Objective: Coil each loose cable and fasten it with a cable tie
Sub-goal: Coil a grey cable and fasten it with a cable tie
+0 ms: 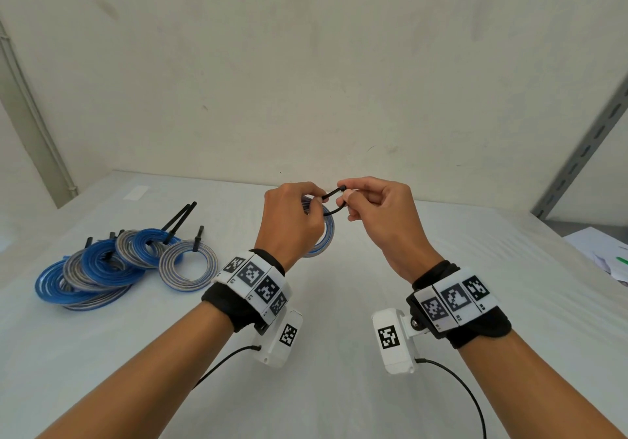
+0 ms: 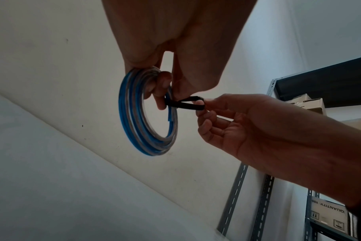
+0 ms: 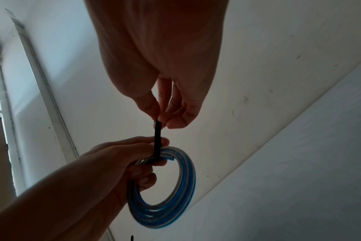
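A blue and grey cable coil [image 1: 324,235] [image 2: 134,117] [image 3: 181,187] hangs in the air above the table, gripped at its top by my left hand [image 1: 292,218] [image 2: 161,68] [image 3: 122,161]. A black cable tie [image 1: 334,201] [image 2: 184,104] [image 3: 157,140] loops round the coil's strands beside the left fingers. My right hand [image 1: 370,207] [image 2: 237,128] [image 3: 163,97] pinches the tie's two ends together between thumb and fingertips, just right of the coil. Much of the coil is hidden behind the left hand in the head view.
Several tied blue and grey coils [image 1: 119,268] with black tie tails lie in a pile on the white table [image 1: 339,353] at the left. Papers [image 1: 605,255] sit at the right edge. A grey metal shelf post [image 1: 584,153] stands at the far right.
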